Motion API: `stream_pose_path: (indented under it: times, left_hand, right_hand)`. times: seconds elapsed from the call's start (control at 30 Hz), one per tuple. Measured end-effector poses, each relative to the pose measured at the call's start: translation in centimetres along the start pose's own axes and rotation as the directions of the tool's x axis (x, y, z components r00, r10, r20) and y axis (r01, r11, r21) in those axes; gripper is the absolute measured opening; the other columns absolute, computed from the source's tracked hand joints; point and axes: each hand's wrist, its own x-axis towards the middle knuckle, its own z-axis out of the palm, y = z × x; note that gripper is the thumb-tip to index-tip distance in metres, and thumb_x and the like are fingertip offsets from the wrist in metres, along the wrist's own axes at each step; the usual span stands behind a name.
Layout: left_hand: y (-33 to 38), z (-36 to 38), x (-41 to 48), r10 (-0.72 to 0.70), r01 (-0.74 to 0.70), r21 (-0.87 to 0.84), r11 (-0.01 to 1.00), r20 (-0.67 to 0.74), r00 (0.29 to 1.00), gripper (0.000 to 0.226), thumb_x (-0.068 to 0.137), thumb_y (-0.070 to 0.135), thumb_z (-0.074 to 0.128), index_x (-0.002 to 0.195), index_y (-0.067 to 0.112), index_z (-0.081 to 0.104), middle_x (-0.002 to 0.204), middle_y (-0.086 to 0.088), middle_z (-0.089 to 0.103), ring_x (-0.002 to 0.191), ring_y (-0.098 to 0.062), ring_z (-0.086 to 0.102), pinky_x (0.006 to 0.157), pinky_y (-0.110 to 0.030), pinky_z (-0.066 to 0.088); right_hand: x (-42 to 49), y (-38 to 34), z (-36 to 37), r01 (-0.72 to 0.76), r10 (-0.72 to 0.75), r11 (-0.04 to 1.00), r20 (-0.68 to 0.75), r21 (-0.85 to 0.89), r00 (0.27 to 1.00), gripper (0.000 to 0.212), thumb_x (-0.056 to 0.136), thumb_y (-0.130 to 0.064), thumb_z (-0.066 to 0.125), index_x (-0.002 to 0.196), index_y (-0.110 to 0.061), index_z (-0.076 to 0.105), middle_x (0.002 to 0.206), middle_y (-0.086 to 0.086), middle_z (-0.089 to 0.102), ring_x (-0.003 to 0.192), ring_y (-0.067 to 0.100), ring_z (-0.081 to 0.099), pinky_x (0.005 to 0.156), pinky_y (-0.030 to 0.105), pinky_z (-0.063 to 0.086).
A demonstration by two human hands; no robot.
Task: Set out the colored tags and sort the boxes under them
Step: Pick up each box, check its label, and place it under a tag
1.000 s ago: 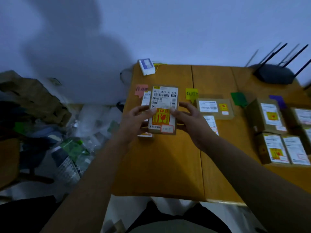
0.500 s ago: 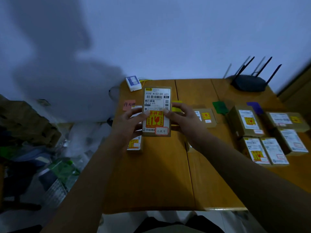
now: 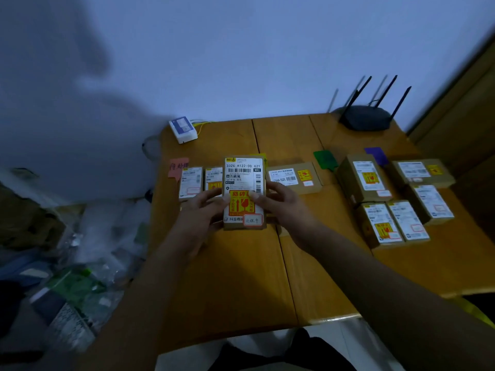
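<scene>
I hold a flat cardboard box (image 3: 243, 180) with a white shipping label and an orange fragile sticker above the wooden table (image 3: 230, 277). My left hand (image 3: 199, 218) grips its left edge and my right hand (image 3: 284, 207) its right edge. A pink tag (image 3: 178, 166) lies at the back left with two small boxes (image 3: 190, 181) (image 3: 213, 178) beside it. A yellow tag is mostly hidden behind the held box. A green tag (image 3: 325, 159) and a purple tag (image 3: 376, 154) lie further right, with several labelled boxes (image 3: 364, 178) under them.
A black router (image 3: 365, 120) with antennas stands at the back right corner, and a white adapter (image 3: 183, 129) at the back left. One box (image 3: 293, 176) lies just right of my held box. Bags and clutter (image 3: 75, 277) fill the floor to the left.
The view has shifted, so the table sits further left and lower in frame. My hands keep the same grip on the box, which now sits lower over the table.
</scene>
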Motion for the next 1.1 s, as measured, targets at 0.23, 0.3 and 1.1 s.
stream_pose_path:
  times: [0.23,0.3,1.1]
  left_hand:
    - [-1.8,7.0,3.4,-0.015,0.014,0.134,0.991,0.012,1.000,0.040,0.101,0.027,0.063,0.140,0.020,0.060,0.101,0.004,0.079,0.084,-0.008,0.078,0.061,-0.018,0.059]
    - [-2.5,9.7,4.3,-0.021,0.017,0.175,0.984,0.023,1.000,0.038,0.104,0.029,0.057,0.142,0.020,0.058,0.102,0.006,0.076,0.083,-0.004,0.075,0.060,-0.014,0.057]
    - [-14.8,21.7,16.5,0.020,0.273,0.364,0.891,-0.630,0.776,0.032,0.097,0.020,0.065,0.129,0.023,0.065,0.121,0.001,0.068,0.091,-0.005,0.064,0.070,-0.024,0.051]
  right_hand:
    - [-0.1,1.5,-6.3,-0.030,0.026,0.999,-0.120,-0.040,0.992,0.043,0.095,-0.040,0.074,0.133,-0.024,0.065,0.114,0.003,0.080,0.101,0.021,0.079,0.082,0.039,0.066]
    - [0.0,1.9,-8.7,-0.042,0.035,0.998,-0.172,-0.039,0.985,0.043,0.096,-0.044,0.071,0.134,-0.024,0.064,0.110,0.001,0.081,0.098,0.018,0.079,0.078,0.036,0.066]
    - [10.4,13.3,-28.2,-0.398,0.389,0.916,-0.122,-0.059,0.913,0.043,0.098,-0.026,0.071,0.139,-0.017,0.062,0.106,-0.006,0.075,0.085,0.007,0.075,0.057,0.020,0.058]
